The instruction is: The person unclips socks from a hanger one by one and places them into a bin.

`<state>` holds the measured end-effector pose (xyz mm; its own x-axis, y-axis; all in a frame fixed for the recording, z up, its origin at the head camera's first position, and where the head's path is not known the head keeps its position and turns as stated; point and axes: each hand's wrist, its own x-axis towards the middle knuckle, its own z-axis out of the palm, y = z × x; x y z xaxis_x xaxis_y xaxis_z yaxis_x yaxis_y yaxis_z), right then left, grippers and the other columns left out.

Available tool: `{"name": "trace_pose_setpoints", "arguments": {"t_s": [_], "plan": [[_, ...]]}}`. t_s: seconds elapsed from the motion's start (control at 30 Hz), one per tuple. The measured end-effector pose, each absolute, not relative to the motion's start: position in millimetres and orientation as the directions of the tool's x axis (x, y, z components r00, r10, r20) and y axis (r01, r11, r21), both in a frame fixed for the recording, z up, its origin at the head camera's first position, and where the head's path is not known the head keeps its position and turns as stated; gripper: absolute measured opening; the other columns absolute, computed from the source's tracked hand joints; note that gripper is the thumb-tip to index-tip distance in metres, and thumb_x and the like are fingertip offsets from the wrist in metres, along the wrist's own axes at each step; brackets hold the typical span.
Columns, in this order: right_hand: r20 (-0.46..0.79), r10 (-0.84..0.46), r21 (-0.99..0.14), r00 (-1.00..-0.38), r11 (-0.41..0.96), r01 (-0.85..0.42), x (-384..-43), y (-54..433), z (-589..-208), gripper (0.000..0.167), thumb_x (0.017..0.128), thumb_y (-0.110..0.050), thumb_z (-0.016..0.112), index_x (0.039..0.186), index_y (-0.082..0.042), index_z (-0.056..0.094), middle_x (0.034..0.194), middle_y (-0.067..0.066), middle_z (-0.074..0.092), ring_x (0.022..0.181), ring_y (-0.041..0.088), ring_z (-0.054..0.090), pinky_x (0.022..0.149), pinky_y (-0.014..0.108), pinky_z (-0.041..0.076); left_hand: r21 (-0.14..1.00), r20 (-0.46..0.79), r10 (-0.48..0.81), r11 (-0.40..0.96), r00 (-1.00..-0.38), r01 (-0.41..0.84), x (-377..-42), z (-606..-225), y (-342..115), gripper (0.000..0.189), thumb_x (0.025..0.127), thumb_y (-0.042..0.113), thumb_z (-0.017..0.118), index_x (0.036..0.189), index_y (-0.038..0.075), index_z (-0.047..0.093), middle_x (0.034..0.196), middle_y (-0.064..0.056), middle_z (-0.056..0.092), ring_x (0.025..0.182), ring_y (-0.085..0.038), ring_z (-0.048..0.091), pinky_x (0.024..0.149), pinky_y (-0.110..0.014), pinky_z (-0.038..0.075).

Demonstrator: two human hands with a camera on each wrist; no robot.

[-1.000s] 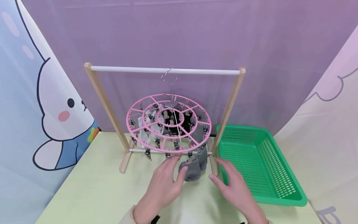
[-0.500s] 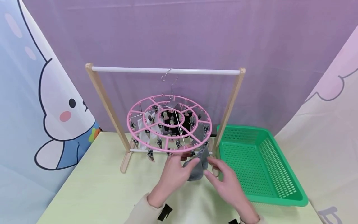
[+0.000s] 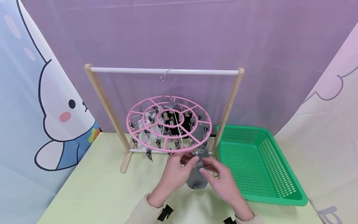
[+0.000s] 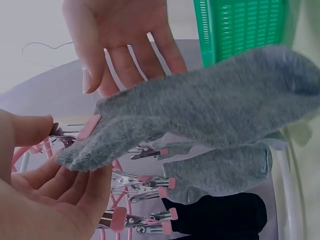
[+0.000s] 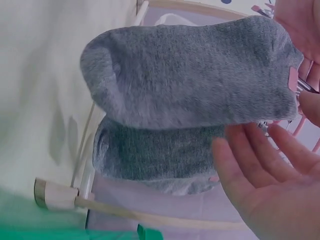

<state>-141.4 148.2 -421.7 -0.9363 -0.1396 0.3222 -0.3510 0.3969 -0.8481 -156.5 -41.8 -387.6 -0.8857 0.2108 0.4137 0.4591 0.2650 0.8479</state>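
A grey sock [image 4: 205, 95] hangs by its cuff from a metal clip [image 4: 66, 136] with pink pads, at the front of a round pink hanger [image 3: 167, 150]. My left hand [image 3: 179, 170] holds this clip, thumb on one handle and fingers on the other side. My right hand [image 3: 222, 179] is at the sock's right edge, near the cuff, with its fingers extended. In the right wrist view the sock [image 5: 185, 75] covers part of another grey sock [image 5: 160, 150] behind it. In the left wrist view, a black sock [image 4: 225, 215] hangs beyond them.
A wooden stand with a white bar [image 3: 134, 70] carries the hanger by its hook. White socks [image 3: 144, 132] hang at its left. Several other clips [image 3: 158, 142] dangle around the rings. A green basket [image 3: 279, 197] stands to the right on the pale table [image 3: 92, 186].
My left hand has moved right and up to the clip on the front sock. My right hand has come left to that sock's edge. The sock has turned and shifted slightly right.
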Motion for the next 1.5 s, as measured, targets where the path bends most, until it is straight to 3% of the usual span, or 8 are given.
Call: {"name": "trace_pose_setpoints", "arguments": {"t_s": [0.23, 0.43, 0.67, 0.9, 1.5], "plan": [[0.286, -0.145, -0.891, -0.947, 0.324, -0.319, -138.3, 140.0, -419.1, 0.024, 0.093, -0.014, 0.075, 0.115, -0.006, 0.073, 0.100, 0.000, 0.071, 0.091, 0.014, 0.068, 0.086, 0.030, 0.058, 0.882, 0.361, 0.243, 0.225, -0.900, 0.414, -153.4, -385.9, -48.5, 0.032, 0.101, 0.026, 0.066, 0.122, 0.002, 0.068, 0.100, -0.004, 0.069, 0.090, -0.018, 0.067, 0.082, -0.029, 0.057], [0.295, -0.168, -0.894, -0.941, 0.299, -0.333, -135.3, 132.7, -416.9, 0.015, 0.092, -0.011, 0.075, 0.106, -0.004, 0.075, 0.092, 0.003, 0.071, 0.083, 0.013, 0.068, 0.076, 0.027, 0.060, 0.900, 0.329, 0.266, 0.201, -0.906, 0.386, -151.7, -383.3, -55.2, 0.029, 0.100, 0.023, 0.066, 0.121, 0.003, 0.068, 0.101, -0.004, 0.069, 0.091, -0.018, 0.065, 0.084, -0.030, 0.057], [0.285, -0.232, -0.898, -0.930, 0.273, -0.344, -132.9, 126.3, -414.4, 0.014, 0.094, -0.012, 0.073, 0.104, -0.003, 0.075, 0.090, 0.005, 0.071, 0.079, 0.013, 0.068, 0.071, 0.027, 0.059, 0.906, 0.313, 0.282, 0.197, -0.907, 0.374, -151.5, -383.4, -62.6, 0.029, 0.098, 0.023, 0.070, 0.122, 0.006, 0.070, 0.104, -0.005, 0.070, 0.085, -0.016, 0.068, 0.079, -0.030, 0.058], [0.290, -0.267, -0.894, -0.919, 0.267, -0.359, -132.0, 119.8, -414.2, 0.014, 0.094, -0.011, 0.073, 0.105, -0.003, 0.074, 0.090, 0.005, 0.071, 0.078, 0.011, 0.067, 0.070, 0.027, 0.059, 0.930, 0.256, 0.267, 0.193, -0.929, 0.312, -149.9, -382.6, -67.3, 0.028, 0.097, 0.024, 0.071, 0.115, 0.003, 0.071, 0.097, -0.007, 0.070, 0.076, -0.016, 0.069, 0.069, -0.027, 0.058], [0.300, -0.317, -0.903, -0.900, 0.209, -0.375, -133.4, 110.3, -412.4, 0.015, 0.097, -0.014, 0.069, 0.107, -0.003, 0.074, 0.091, 0.005, 0.071, 0.078, 0.010, 0.066, 0.070, 0.027, 0.059, 0.949, 0.268, 0.236, 0.106, -0.934, 0.298, -146.2, -382.6, -72.9, 0.020, 0.095, 0.014, 0.072, 0.107, -0.001, 0.069, 0.091, -0.009, 0.066, 0.075, -0.016, 0.065, 0.067, -0.029, 0.060]]}}
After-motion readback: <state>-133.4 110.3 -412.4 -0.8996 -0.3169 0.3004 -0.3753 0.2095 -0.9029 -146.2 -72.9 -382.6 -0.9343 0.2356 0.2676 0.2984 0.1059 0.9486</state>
